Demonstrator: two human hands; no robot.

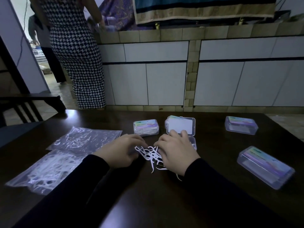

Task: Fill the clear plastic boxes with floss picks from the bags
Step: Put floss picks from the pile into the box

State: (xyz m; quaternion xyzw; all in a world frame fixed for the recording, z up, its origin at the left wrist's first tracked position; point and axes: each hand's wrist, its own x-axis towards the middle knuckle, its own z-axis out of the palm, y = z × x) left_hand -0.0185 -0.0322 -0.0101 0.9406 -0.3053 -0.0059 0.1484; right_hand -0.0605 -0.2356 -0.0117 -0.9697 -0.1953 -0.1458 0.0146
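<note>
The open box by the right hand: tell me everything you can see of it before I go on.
The open box is a small clear plastic case with rounded corners, lying on the dark table just beyond the loose floss picks. Its hinged lid is swung back and shows a white card or label on its inner face. The base lies nearer, mostly hidden under the right hand, whose fingertips reach the lid's near edge. A few white picks seem to lie in the base; how full it is cannot be told.

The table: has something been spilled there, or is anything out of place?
A loose heap of floss picks lies on the bare table between the left hand and right hand, outside the open box.
</note>
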